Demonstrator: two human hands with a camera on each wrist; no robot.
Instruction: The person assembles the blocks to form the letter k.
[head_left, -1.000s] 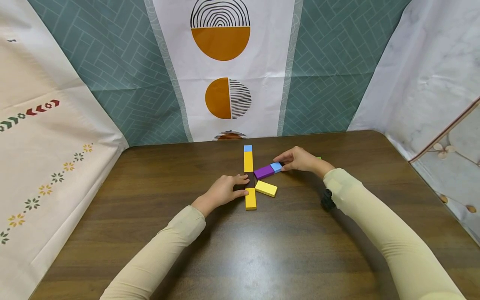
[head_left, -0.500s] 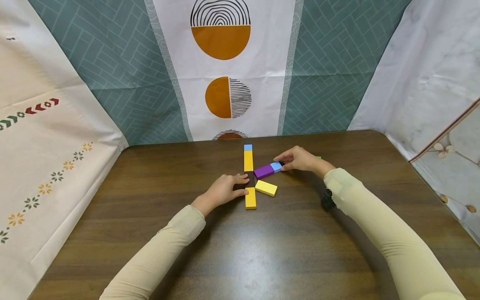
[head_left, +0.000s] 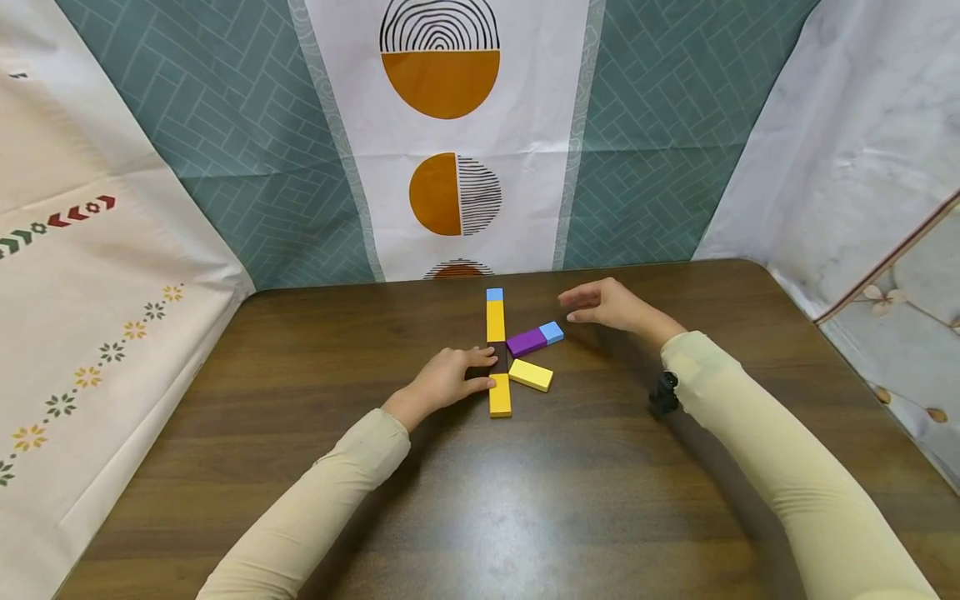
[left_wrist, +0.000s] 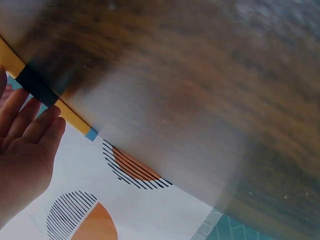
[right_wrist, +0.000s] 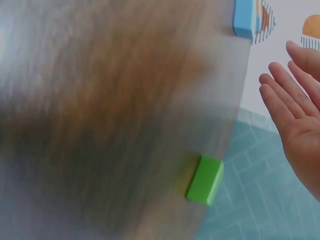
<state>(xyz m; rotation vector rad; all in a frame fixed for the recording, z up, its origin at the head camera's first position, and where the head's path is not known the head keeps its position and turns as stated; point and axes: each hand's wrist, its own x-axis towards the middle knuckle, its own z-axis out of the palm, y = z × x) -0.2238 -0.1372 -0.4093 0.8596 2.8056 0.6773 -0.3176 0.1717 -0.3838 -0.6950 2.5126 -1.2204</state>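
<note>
On the brown table a straight column of blocks runs away from me: a small blue block (head_left: 494, 294) at the far end, a yellow block (head_left: 496, 321), a black block (head_left: 499, 358) and a nearer yellow block (head_left: 500, 396). My left hand (head_left: 447, 377) rests at the column's left side, fingers at the black block and thumb at the nearer yellow one. From the column's right side a purple block (head_left: 527, 342) slants outward, ending in another small blue block (head_left: 551, 332). A pale yellow block (head_left: 531, 375) slants below it. My right hand (head_left: 611, 305) hovers right of that blue block, holding nothing.
A green block (right_wrist: 205, 180) lies on the table in the right wrist view; the head view hides it behind my right arm. A patterned cloth (head_left: 645, 167) hangs along the table's back edge, with pale cloths (head_left: 97, 358) at the sides.
My right hand has let go of the small blue block beside the purple one and moved up and right, its fingers spreading. My left hand and the blocks stay where they were.
</note>
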